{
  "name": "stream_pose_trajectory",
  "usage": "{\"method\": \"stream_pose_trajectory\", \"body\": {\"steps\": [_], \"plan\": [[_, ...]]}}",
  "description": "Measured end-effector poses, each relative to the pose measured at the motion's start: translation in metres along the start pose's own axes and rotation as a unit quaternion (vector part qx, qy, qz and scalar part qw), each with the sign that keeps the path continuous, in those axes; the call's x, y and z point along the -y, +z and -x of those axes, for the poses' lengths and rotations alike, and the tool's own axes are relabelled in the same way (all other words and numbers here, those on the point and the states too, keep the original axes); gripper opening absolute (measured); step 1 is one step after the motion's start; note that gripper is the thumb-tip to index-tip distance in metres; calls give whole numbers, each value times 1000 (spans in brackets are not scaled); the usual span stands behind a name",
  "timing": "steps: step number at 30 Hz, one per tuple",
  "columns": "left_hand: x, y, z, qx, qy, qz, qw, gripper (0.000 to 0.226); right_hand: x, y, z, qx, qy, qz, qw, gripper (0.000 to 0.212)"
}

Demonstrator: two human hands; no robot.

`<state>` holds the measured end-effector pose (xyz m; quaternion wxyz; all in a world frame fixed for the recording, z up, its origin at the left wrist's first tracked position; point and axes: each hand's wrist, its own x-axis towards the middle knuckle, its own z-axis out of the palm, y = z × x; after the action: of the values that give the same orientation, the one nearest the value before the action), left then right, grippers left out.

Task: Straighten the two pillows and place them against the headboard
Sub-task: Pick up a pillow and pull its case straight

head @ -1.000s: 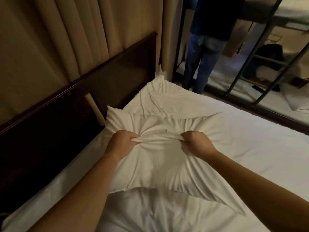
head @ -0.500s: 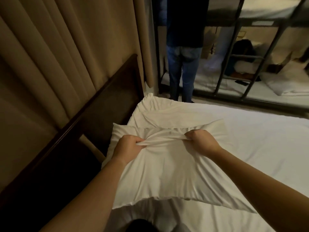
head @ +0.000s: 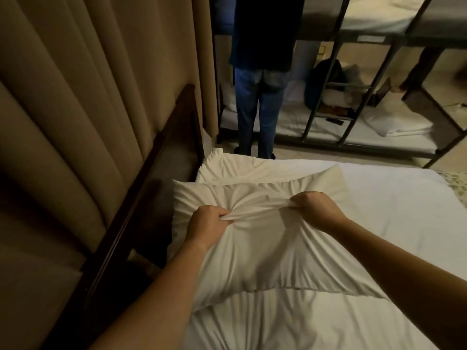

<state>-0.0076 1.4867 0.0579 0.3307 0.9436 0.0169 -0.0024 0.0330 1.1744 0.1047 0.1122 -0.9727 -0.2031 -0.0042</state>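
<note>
Near pillow, beside headboard: our left hand and right hand clenched its cover; we judged an even outward pull best.

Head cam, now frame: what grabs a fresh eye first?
Both hands, left hand and right hand, bunch the cover of the near white pillow at centre, pulling a fold taut between them. A second pillow lies just beyond it, near the dark headboard at left. Behind the bed, a person in jeans stands facing a metal bunk bed.
</note>
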Motion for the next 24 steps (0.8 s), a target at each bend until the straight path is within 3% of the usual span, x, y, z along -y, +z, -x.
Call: {"method": "stream_pose_trajectory", "body": {"steps": [13,24], "plan": [[16,-14,-27,-46,-6,22,999,26,8,-8,-62,20,-18,5,1000,15],[8,50,-56,-105,-141,34,984,26,-53,27,-164,110,-142,-5,984,18]]}}
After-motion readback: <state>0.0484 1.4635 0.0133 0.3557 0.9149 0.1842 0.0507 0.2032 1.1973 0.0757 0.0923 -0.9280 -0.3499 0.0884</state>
